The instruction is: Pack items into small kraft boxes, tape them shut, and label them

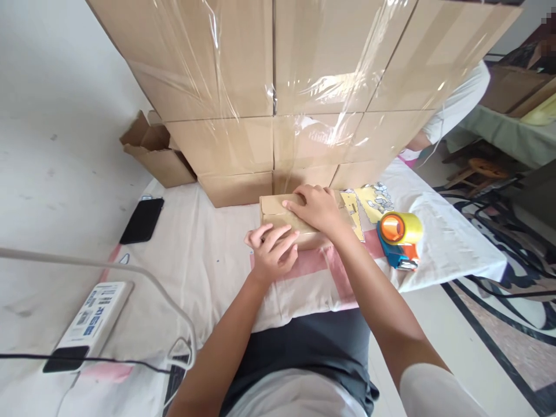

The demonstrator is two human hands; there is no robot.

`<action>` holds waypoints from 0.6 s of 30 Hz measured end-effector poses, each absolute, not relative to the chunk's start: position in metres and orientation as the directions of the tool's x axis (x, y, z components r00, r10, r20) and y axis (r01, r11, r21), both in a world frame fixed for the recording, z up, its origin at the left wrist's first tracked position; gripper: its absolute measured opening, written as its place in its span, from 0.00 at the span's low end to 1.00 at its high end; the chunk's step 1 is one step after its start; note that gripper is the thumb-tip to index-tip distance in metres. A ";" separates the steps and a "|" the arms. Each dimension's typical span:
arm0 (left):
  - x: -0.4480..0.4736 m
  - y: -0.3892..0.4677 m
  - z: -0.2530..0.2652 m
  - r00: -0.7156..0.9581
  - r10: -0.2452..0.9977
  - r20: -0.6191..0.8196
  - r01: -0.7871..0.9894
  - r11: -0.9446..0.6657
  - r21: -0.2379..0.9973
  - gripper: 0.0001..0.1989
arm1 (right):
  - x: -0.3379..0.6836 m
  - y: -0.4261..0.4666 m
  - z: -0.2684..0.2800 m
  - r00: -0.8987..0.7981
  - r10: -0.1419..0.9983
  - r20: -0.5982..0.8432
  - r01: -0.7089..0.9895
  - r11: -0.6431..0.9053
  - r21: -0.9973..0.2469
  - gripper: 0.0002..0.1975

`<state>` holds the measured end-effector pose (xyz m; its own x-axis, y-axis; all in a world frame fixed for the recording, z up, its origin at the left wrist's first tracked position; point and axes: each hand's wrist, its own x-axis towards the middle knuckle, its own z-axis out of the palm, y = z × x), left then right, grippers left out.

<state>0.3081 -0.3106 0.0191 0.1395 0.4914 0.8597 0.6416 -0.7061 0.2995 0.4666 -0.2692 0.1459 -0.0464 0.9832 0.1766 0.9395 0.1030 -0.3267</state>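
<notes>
A small closed cardboard box (282, 217) lies on the cloth-covered table in front of me. Across its top rests my right hand (316, 205), the thumb on the upper face and the other fingers curled over the far edge, their tips hidden. My left hand (273, 255) is at the near left side of the box, fingers spread and slightly bent, fingertips against it. To the right, a blue tape dispenser (393, 255) carries a yellow roll of tape (408, 227).
A tall stack of film-wrapped cartons (234, 145) stands behind the box. An open carton (163, 156), a black phone (142, 220) and a white power strip (93, 318) with cables are on the left. Beyond the stack, another person's sleeve (460, 104) shows at right.
</notes>
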 end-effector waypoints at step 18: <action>0.318 -0.316 0.034 0.048 0.418 0.907 0.631 -0.717 0.297 0.10 | 0.653 -0.287 0.070 0.233 0.963 0.137 0.943 -0.189 -0.273 0.19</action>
